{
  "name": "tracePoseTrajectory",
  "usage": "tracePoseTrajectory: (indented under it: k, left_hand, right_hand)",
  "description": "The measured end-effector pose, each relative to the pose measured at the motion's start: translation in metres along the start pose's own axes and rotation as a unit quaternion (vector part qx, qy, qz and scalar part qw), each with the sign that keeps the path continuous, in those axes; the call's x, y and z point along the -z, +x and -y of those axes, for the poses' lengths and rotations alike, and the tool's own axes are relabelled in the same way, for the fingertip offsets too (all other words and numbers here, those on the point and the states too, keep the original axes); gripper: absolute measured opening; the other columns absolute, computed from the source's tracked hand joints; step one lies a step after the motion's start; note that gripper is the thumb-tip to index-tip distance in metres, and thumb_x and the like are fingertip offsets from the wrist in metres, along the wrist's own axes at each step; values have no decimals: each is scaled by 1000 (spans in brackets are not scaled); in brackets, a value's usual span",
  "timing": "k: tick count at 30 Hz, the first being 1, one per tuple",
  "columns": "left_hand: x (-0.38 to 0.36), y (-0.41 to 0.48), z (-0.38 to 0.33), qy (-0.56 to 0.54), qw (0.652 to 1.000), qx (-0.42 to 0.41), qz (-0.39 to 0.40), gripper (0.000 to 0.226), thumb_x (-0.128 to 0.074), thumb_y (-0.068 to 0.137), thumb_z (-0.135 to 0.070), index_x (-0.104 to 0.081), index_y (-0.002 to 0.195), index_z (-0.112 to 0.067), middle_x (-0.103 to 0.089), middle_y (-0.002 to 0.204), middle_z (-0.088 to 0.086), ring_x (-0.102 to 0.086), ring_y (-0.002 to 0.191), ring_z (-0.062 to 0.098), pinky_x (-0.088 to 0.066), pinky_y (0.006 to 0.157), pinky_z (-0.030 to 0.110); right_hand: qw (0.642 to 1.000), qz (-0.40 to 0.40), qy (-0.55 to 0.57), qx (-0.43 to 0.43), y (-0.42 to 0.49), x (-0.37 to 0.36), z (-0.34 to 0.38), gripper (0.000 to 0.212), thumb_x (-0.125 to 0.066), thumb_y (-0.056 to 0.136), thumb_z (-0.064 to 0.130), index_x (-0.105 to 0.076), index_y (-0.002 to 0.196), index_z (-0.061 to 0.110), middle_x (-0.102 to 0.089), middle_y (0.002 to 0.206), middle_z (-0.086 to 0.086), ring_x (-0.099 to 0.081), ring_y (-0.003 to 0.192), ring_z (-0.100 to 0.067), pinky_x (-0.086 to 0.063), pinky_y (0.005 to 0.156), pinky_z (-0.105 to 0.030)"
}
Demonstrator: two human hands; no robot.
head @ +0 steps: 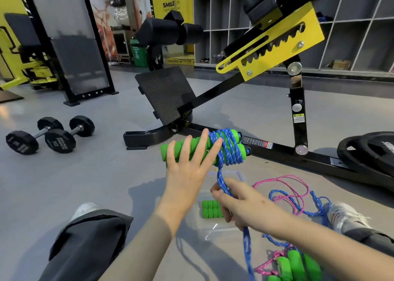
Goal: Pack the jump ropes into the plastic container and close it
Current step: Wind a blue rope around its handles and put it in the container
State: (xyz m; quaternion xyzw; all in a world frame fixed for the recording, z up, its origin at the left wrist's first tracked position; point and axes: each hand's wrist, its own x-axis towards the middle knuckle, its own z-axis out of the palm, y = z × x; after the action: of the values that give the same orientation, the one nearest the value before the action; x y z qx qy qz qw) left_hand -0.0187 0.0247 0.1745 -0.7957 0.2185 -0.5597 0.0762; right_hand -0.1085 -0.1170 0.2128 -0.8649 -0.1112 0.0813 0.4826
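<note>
Seated on a gym floor, a person is holding a jump rope bundle up above a clear container.
The left hand point(187, 170) is laying straight, spread fingers across the green handles point(181, 147), with its thumb hidden behind them. The blue rope point(229, 150) is coiling around the handles' far end. The right hand point(241, 204) is pinching that rope's trailing length just below. The container point(236, 174) is sitting on the floor under both hands, holding more green grips point(212, 211). A pink rope point(294, 179) is lying loose beside it.
</note>
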Motion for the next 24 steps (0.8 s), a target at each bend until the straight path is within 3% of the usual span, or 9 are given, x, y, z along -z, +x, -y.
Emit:
tracePoseTrajectory:
  k: [4, 6, 9, 12, 15, 17, 20, 24]
  left_hand:
    - [1, -2, 3, 8, 999, 11, 38, 67, 7, 93, 4, -28, 144, -20, -32, 145, 7, -41, 115, 32, -31, 97, 53]
    - [-1, -3, 3, 10, 999, 3, 36, 67, 5, 93, 5, -30, 143, -20, -32, 145, 6, -41, 113, 32, -31, 96, 53]
    - [-3, -4, -2, -3, 1000, -29, 8, 56, -14, 95, 1, -24, 147, -18, -34, 145, 4, -41, 113, 32, -30, 97, 53]
    - [-3, -3, -6, -26, 997, -66, -26, 65, -50, 90, -7, -22, 149, -18, -38, 145, 3, -43, 114, 32, -32, 97, 53]
    - [4, 2, -11, -61, 992, -102, -48, 53, -38, 94, -1, -28, 143, -17, -48, 143, 3, -45, 114, 31, -35, 95, 52]
    - [9, 5, -14, -91, 988, -112, -54, 45, -29, 97, 1, -29, 140, -15, -48, 142, 7, -46, 116, 30, -34, 97, 52]
    - [13, 7, -17, -122, 981, -121, -84, 47, -35, 97, 2, -23, 141, -8, -38, 143, 13, -46, 120, 26, -35, 101, 49]
    - [21, 14, -13, -181, 970, -110, -119, 41, -30, 101, 2, -22, 141, -8, -38, 139, 17, -49, 118, 24, -38, 99, 45]
  right_hand:
    - [981, 129, -147, 7, -14, 39, 30, 12, -46, 96, 27, -50, 100, 16, -57, 59, 3, -47, 46, -14, -44, 50, -28]
    - [969, 143, -196, 52, -21, 59, 44, 19, -50, 95, 28, -53, 94, 9, -58, 62, -3, -50, 49, -14, -44, 49, -28]
    - [957, 77, -253, 118, -25, 85, 58, 27, -54, 92, 30, -57, 82, 5, -47, 54, 3, -41, 44, -4, -35, 44, -15]
    - [960, -14, -220, 174, -22, 104, 59, 30, -55, 84, 44, -68, 82, 17, -55, 60, -1, -43, 51, -2, -36, 48, -20]
    - [964, -68, -174, 191, -19, 112, 55, 29, -54, 79, 46, -70, 80, 21, -66, 73, -6, -57, 67, -23, -44, 64, -36]
    - [965, -82, -152, 196, -17, 114, 54, 27, -55, 78, 44, -69, 79, 21, -67, 74, -2, -60, 67, -15, -47, 65, -32]
    - [965, -97, -144, 198, -13, 114, 49, 29, -55, 76, 45, -68, 77, 19, -68, 75, 0, -62, 67, -9, -48, 62, -24]
    - [971, -109, -92, 192, -11, 117, 41, 23, -58, 76, 41, -68, 73, 21, -64, 63, 8, -55, 56, -1, -42, 54, -13]
